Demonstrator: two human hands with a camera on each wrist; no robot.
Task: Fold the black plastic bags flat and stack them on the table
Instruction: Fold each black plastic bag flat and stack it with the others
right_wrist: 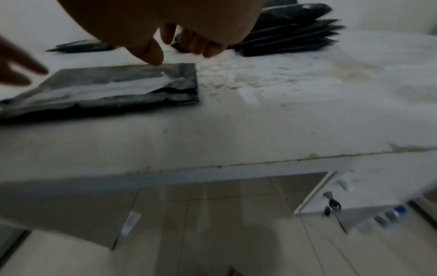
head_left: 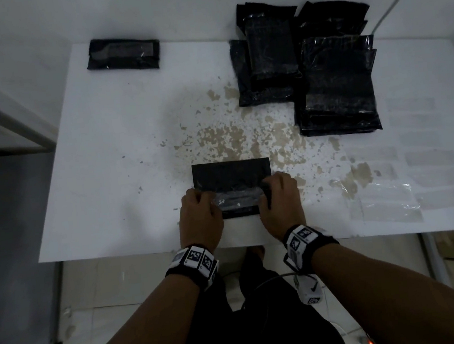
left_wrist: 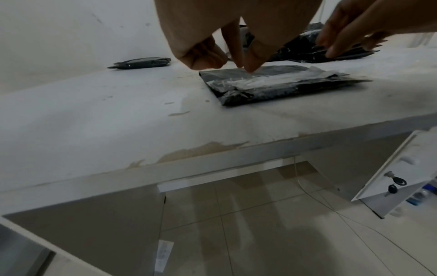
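Observation:
A black plastic bag (head_left: 232, 177) lies partly folded near the table's front edge, with a shiny clear strip across its near flap. My left hand (head_left: 199, 209) holds the flap's left end with curled fingers, and its fingertips (left_wrist: 252, 66) touch the bag (left_wrist: 272, 89). At the right end, my right hand (head_left: 277, 198) grips the bag's edge, with its thumb (right_wrist: 153, 56) on the bag (right_wrist: 118, 89). One folded bag (head_left: 123, 53) lies at the far left. A pile of unfolded black bags (head_left: 337, 84) sits at the far right.
The white table (head_left: 106, 156) has worn brown patches in its middle. Clear plastic strips (head_left: 386, 205) lie at the near right. Under the table's right side, an open white drawer (left_wrist: 397, 168) with keys in its lock juts out. The wall is close behind.

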